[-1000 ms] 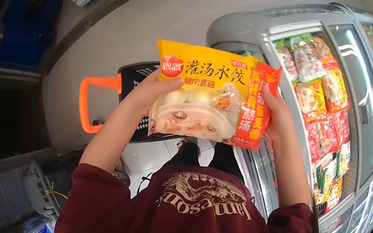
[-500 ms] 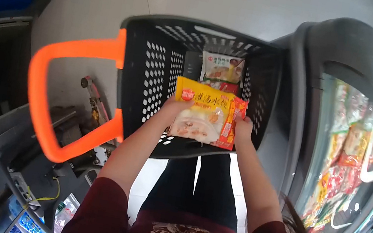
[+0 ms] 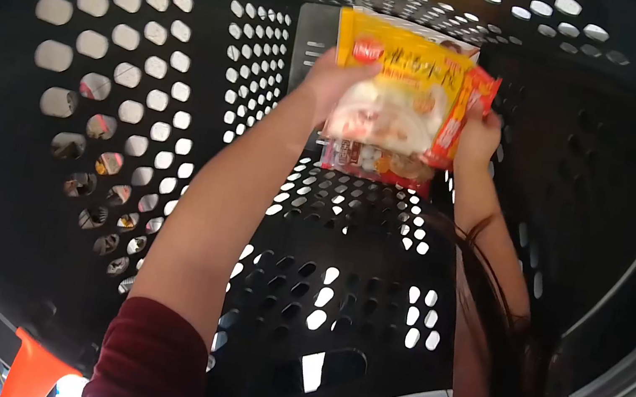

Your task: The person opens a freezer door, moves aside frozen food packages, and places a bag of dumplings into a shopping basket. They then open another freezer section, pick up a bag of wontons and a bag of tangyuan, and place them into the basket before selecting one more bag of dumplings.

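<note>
A yellow and white bag of frozen dumplings [image 3: 391, 97] with a red strip down its right side is held low inside the black shopping basket [image 3: 371, 284]. My left hand [image 3: 331, 86] grips its left edge, thumb across the front. On the opposite edge, my right hand [image 3: 478, 137] is closed near the red strip. Beneath the held bag, a package with a red edge [image 3: 383, 166] lies at the basket's bottom, mostly covered. Part of a pale package [image 3: 455, 46] shows behind the bag's top edge.
Perforated basket walls surround both arms, with the left wall [image 3: 203, 102] close by. The basket's orange handle [image 3: 37, 370] shows at the lower left. Strands of long hair [image 3: 513, 344] hang over my right forearm.
My head has leaned down into the basket, so its walls fill the view. Both hands have carried the dumpling bag deeper, over the packages at the bottom.
</note>
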Tool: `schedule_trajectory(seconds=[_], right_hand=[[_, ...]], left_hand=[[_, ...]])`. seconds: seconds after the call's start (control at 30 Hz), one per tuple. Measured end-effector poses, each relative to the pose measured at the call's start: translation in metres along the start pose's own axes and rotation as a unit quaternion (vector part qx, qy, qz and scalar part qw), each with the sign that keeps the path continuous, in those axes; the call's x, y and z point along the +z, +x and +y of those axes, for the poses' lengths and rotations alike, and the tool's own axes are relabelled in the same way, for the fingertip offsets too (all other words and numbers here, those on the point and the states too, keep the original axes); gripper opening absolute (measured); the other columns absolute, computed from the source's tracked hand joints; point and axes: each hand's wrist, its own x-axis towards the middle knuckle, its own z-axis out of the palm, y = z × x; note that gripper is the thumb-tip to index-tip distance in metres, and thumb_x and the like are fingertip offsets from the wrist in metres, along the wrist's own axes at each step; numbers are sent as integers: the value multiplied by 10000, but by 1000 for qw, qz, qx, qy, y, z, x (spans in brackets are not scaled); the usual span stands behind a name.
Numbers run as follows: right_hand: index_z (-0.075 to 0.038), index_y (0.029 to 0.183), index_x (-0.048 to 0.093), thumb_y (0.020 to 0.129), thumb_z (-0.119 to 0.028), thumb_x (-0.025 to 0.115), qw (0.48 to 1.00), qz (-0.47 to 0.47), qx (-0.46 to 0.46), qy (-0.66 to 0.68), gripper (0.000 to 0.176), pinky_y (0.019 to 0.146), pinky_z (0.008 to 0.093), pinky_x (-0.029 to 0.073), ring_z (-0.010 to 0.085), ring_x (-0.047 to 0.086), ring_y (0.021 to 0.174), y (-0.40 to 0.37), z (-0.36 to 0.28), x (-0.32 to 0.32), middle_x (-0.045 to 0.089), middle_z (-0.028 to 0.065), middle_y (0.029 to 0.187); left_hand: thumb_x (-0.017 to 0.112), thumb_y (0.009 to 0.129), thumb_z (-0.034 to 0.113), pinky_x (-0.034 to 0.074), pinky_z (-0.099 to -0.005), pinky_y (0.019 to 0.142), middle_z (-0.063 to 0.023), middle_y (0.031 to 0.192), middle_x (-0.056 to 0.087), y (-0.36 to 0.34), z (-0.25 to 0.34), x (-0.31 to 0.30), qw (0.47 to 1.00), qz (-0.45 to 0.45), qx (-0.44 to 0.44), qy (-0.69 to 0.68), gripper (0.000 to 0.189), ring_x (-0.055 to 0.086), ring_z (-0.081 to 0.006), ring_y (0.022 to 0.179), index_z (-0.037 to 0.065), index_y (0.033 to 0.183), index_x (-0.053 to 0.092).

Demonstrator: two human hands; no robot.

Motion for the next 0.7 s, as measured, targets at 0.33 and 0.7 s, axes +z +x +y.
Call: schedule_trajectory(seconds=[0.33, 0.7], right_hand=[[30, 1086, 458, 819, -253, 486, 984, -90, -2, -156, 390, 782, 365, 418, 316, 550, 886, 56, 6, 25, 548, 214, 985], [24, 1082, 441, 727, -206, 602, 959, -78, -90, -256, 452, 772, 370, 425, 329, 553, 907, -120, -120, -41, 553, 233, 974]], left_hand=[[704, 676, 236, 448, -312, 762, -132, 908, 608, 64, -13, -17, 989, 60, 43, 132, 440, 587, -206, 843, -16, 997, 539], [664, 671, 236, 411, -393, 837, -230, 1026, 521, -143, 91, 24, 875, 192, 53, 440, 523, 516, -359, 956, -16, 1087, 469]])
